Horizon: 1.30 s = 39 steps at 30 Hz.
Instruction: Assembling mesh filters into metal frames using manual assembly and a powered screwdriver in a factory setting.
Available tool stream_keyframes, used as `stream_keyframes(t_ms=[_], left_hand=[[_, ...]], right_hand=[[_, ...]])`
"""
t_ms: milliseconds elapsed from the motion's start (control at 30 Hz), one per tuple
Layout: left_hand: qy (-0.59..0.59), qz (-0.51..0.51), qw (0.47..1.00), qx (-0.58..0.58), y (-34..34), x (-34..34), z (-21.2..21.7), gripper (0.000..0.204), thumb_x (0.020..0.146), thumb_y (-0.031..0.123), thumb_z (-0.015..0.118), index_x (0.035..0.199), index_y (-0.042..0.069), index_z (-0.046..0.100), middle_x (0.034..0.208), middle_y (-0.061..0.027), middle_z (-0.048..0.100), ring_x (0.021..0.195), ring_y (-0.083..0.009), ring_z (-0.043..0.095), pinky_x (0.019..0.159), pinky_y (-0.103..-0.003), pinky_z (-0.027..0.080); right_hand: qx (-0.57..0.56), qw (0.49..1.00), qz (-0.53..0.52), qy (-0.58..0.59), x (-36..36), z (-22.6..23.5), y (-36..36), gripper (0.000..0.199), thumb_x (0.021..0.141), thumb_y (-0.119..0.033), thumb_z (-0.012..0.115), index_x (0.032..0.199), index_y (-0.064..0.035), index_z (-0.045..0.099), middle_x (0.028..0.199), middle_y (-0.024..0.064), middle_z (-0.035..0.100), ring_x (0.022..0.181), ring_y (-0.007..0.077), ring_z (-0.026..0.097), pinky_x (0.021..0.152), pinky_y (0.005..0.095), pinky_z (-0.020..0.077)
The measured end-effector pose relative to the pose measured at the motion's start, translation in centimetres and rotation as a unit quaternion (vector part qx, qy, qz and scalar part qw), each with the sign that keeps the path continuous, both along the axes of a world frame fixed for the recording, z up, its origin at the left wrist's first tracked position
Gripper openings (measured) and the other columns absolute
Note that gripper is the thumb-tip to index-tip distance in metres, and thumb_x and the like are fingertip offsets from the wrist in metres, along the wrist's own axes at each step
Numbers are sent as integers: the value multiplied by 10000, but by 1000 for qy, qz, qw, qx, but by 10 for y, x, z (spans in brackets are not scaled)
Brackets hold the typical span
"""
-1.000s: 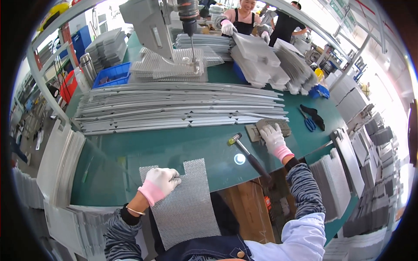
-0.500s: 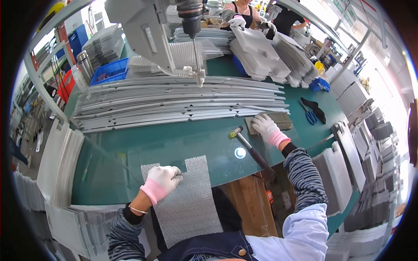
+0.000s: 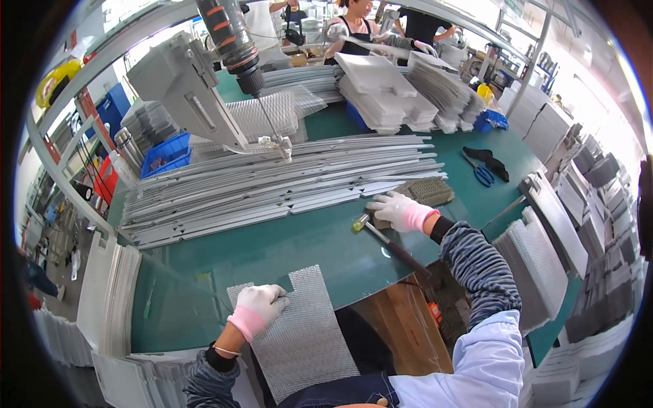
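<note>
My left hand (image 3: 262, 308), in a white glove with a pink cuff, pinches a silvery mesh sheet (image 3: 309, 343) near its upper left part. This sheet has a notch in its far edge and hangs over the table's near edge toward my lap. My right hand (image 3: 400, 210), gloved the same way, lies with fingers stretched over the near left end of a brownish, ribbed block (image 3: 425, 191). Part of that block is hidden under the hand. Just in front of its fingers is a hammer (image 3: 394, 248) with a yellow-green tip and dark handle.
Long grey metal strips (image 3: 286, 187) cover the table's middle, beneath a drill (image 3: 238, 58) on a bracket. Mesh sheets (image 3: 527, 268) stand at right. Blue-handled scissors (image 3: 481, 173) lie at far right. A co-worker (image 3: 357, 34) handles sheets across the table.
The whole view has tilted and shifted. My right hand has slid toward the left end of the brownish block, closer to the hammer head. My left hand keeps its hold on the mesh sheet.
</note>
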<state>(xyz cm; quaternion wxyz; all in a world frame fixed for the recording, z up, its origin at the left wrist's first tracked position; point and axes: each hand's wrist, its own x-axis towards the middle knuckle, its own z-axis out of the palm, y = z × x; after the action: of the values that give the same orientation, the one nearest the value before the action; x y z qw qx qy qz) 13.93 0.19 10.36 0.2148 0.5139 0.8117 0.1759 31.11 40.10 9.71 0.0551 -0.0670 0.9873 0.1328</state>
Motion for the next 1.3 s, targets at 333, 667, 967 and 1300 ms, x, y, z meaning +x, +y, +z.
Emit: stream_keyframes(t_ms=[333, 667, 967, 1300], left_hand=[[47, -12, 997, 65, 3, 1, 5, 230, 815, 261, 704, 897, 47, 727, 798, -145, 701, 755, -279, 691, 712, -363, 539], [16, -3, 999, 42, -4, 7, 0, 254, 841, 316, 678, 895, 69, 705, 864, -129, 705, 833, -306, 682, 789, -389, 530], [155, -16, 980, 127, -6, 8, -9, 715, 835, 154, 656, 1485, 173, 358, 767, -100, 588, 578, -268, 609, 560, -384, 509], [145, -40, 988, -22, -18, 4, -16, 684, 891, 112, 526, 1521, 227, 287, 855, -128, 599, 657, -231, 669, 512, -369, 537]], right_hand=[[-19, 999, 24, -19, -11, -11, 27, 262, 856, -163, 590, 1111, -103, 609, 1021, 113, 658, 971, 320, 645, 819, 425, 510], [-435, 847, -105, 287, -23, -5, -36, 131, 789, -62, 657, 918, -48, 673, 899, 130, 637, 895, 321, 629, 808, 388, 509], [-477, 872, -83, 67, -108, 29, -125, 186, 817, -39, 616, 988, 33, 627, 889, 134, 667, 795, 221, 667, 715, 353, 540], [-607, 747, -201, -181, -162, 4, -201, 388, 877, -80, 583, 1204, 112, 503, 1029, 103, 631, 926, 131, 580, 818, 292, 501]])
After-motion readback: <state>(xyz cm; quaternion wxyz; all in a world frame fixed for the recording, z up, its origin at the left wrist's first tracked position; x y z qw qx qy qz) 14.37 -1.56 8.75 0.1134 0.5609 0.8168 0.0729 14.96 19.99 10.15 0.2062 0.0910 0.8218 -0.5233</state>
